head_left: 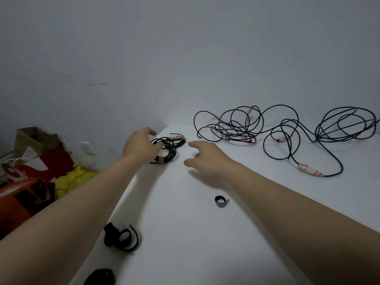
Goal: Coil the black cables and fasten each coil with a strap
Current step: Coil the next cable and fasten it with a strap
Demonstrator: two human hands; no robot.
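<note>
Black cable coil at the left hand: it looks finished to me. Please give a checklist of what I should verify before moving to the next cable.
1. Small black cable coil is fastened by its grey strap: ok.
2. Left hand is off the coil: cannot tell; it touches the coil, but the grip is unclear.
3. Right hand is empty: ok; it is open and holds nothing.
4. A spare curled black strap is ready: ok; it lies alone on the white table.
5. Loose black cables are untangled: not ok; their loops overlap.

Home room; floor bags, wall socket
</note>
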